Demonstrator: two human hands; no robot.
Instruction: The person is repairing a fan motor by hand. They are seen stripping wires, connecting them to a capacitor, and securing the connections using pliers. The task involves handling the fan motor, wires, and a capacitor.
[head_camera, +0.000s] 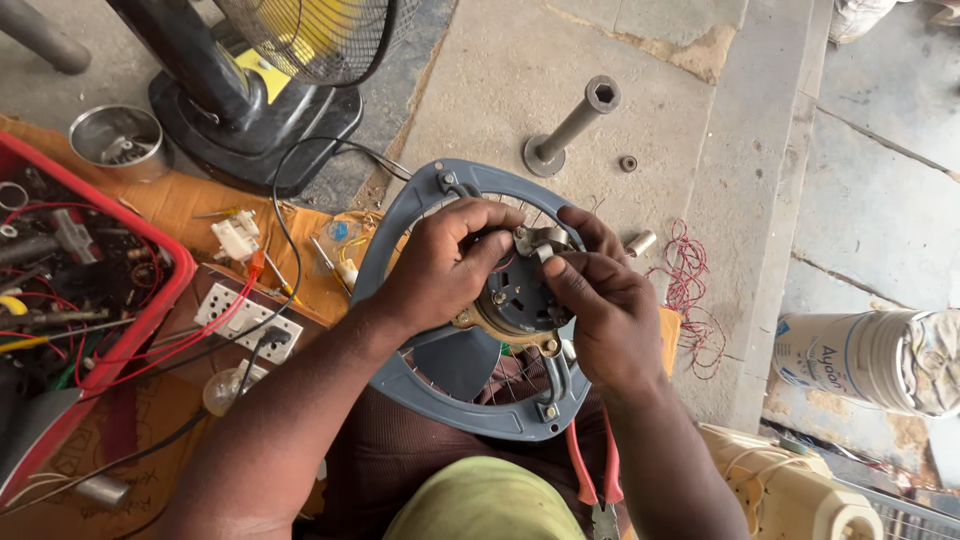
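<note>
Two hands, left hand and right hand, each with a tight grip, pinch a small metal part on the grey fan motor.

Motor hub part hidden, maybe by hands

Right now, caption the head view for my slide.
Both hands work small white part atop grey fan frame's motor.

Looks like a street-side repair workshop: bare concrete floor, red tray of wires and tools, switch board, pliers, standing fan nearby.
</note>
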